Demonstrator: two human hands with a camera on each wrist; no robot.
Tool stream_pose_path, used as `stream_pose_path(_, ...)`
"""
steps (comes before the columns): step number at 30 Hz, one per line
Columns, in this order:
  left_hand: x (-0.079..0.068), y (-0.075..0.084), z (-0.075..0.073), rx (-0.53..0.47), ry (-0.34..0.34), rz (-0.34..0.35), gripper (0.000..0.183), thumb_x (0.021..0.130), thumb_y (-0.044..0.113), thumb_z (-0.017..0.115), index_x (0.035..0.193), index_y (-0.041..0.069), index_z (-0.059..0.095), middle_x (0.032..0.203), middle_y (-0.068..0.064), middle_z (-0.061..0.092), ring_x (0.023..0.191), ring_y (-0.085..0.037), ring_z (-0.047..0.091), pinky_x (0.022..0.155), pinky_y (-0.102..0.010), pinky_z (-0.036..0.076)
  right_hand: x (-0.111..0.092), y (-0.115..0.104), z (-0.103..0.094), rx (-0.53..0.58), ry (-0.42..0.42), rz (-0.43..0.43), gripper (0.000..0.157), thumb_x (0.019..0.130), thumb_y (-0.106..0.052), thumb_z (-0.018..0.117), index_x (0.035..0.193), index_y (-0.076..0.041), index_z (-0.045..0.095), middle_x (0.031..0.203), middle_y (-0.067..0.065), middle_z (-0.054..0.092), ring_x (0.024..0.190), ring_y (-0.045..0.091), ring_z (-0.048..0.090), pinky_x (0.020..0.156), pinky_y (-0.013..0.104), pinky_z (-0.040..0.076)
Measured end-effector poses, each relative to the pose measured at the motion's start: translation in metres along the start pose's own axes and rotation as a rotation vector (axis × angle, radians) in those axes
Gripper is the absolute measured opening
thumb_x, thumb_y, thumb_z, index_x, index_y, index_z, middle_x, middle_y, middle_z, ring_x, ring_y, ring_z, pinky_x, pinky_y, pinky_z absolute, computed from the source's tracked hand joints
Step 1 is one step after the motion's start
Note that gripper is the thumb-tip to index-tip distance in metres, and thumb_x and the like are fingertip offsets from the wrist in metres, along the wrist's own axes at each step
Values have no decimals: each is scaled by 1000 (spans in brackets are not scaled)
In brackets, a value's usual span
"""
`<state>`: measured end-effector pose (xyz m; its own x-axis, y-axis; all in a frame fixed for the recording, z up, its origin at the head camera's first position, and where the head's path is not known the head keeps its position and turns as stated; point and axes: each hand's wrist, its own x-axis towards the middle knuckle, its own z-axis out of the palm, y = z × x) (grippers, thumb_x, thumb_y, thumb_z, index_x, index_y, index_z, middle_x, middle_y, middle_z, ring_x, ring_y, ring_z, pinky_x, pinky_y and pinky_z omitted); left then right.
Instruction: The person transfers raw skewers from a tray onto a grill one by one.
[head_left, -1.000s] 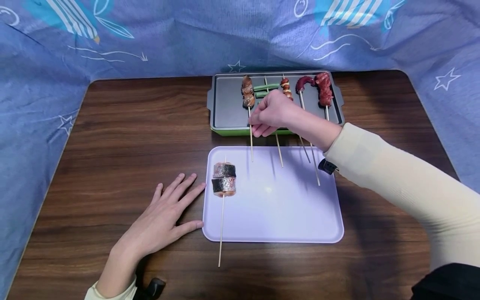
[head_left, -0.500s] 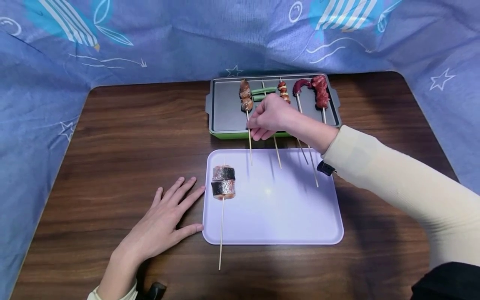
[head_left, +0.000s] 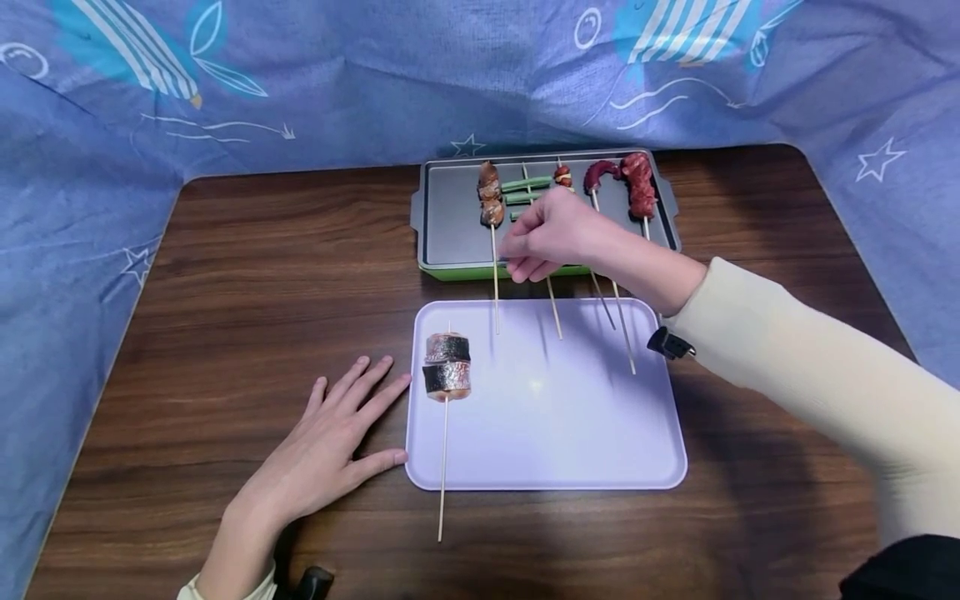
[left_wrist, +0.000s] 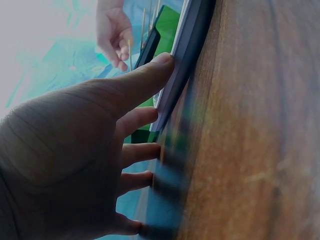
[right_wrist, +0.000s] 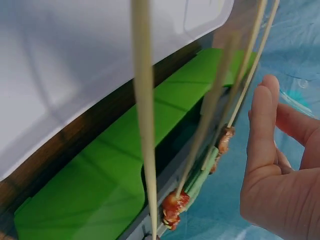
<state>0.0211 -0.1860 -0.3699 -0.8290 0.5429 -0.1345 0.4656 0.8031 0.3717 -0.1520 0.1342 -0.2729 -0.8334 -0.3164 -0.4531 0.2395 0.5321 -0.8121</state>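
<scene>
My right hand (head_left: pixel 551 233) hovers over the front of the grey grill pan (head_left: pixel 453 225), its fingertips just right of the stick of a brown meat skewer (head_left: pixel 490 196). A small gap shows between hand and stick; the right wrist view shows the hand (right_wrist: pixel 280 150) holding nothing. Flat on the table, my left hand (head_left: pixel 322 450) touches the left edge of the lilac tray (head_left: pixel 570 417) with its thumb and a finger. On that tray lies a fish skewer (head_left: pixel 447 367) with dark skin. My right hand partly hides a green vegetable skewer (head_left: pixel 525 183) and a red-and-yellow skewer (head_left: pixel 562 176).
Further right on the pan lie a purple tentacle skewer (head_left: pixel 600 173) and a red meat skewer (head_left: pixel 639 187). Several sticks jut over the pan's front toward the tray. The pan sits on a green base (head_left: pixel 465 272). A blue printed cloth (head_left: pixel 337 92) hangs behind the wooden table (head_left: pixel 285 275).
The fingers of my right hand have let go of the brown meat skewer's stick and moved slightly right. That skewer rests on the pan. My left hand stays at the tray's edge.
</scene>
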Motion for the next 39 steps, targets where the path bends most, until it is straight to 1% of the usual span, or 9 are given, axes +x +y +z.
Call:
stream_pose_path(6, 0, 0, 0, -3, 4, 10, 82, 89, 63, 58, 157, 34, 22, 164, 1, 13, 149, -28, 6, 108, -70, 12, -19, 6, -3, 64, -32, 5, 24, 96, -10, 63, 112, 8, 68, 83, 14, 73, 71, 20, 72, 71, 36, 58)
stream_pose_path(12, 3, -2, -1, 1, 11, 23, 82, 89, 63, 58, 157, 34, 22, 163, 0, 14, 149, -28, 7, 107, -71, 13, -44, 14, 2, 57, -82, -21, 22, 95, -11, 66, 109, 5, 70, 87, 16, 73, 77, 25, 72, 73, 38, 58)
stream_pose_path(16, 3, -3, -2, 4, 17, 28, 82, 89, 63, 58, 157, 34, 23, 163, 0, 14, 149, -29, 7, 107, -71, 13, -61, 19, 10, 58, -150, -31, 21, 95, -12, 66, 108, 4, 70, 89, 17, 73, 78, 26, 72, 76, 41, 58)
stream_pose_path(20, 3, -4, -3, 3, 15, 27, 82, 89, 63, 58, 157, 33, 23, 163, -1, 14, 149, -30, 7, 107, -71, 12, -78, 26, 22, 68, -231, -32, 19, 95, -12, 65, 105, 4, 70, 88, 16, 72, 78, 27, 72, 75, 42, 58)
stream_pose_path(23, 2, -4, -3, 2, 13, 23, 82, 89, 63, 57, 157, 33, 23, 163, 0, 14, 149, -29, 7, 107, -71, 12, -89, 34, 34, 96, -284, -36, 18, 94, -10, 65, 104, 4, 71, 86, 16, 72, 77, 27, 72, 74, 43, 58)
stream_pose_path(30, 3, -4, -3, 3, 10, 21, 81, 90, 63, 57, 157, 32, 24, 163, -1, 14, 149, -29, 7, 107, -71, 12, -107, 57, 64, 154, -413, -35, 18, 93, -10, 66, 100, 6, 70, 82, 17, 72, 74, 26, 72, 70, 41, 59)
stream_pose_path(33, 2, -4, -3, -1, 10, 18, 81, 89, 63, 58, 157, 32, 24, 163, -1, 14, 149, -30, 7, 107, -71, 12, -110, 67, 78, 176, -441, -34, 18, 93, -9, 65, 98, 7, 70, 78, 16, 72, 72, 24, 71, 68, 39, 59)
stream_pose_path(36, 1, -4, -2, -1, 10, 16, 81, 89, 63, 58, 157, 32, 25, 163, -1, 14, 149, -30, 7, 107, -72, 12, -109, 76, 91, 206, -439, -28, 17, 93, -8, 66, 97, 8, 70, 75, 14, 72, 70, 21, 71, 67, 37, 59)
stream_pose_path(39, 1, -4, -2, -1, 12, 15, 81, 89, 63, 58, 157, 32, 25, 163, -1, 14, 149, -29, 7, 107, -71, 12, -106, 84, 102, 237, -438, -18, 16, 93, -7, 67, 96, 8, 71, 74, 14, 71, 69, 19, 71, 66, 37, 59)
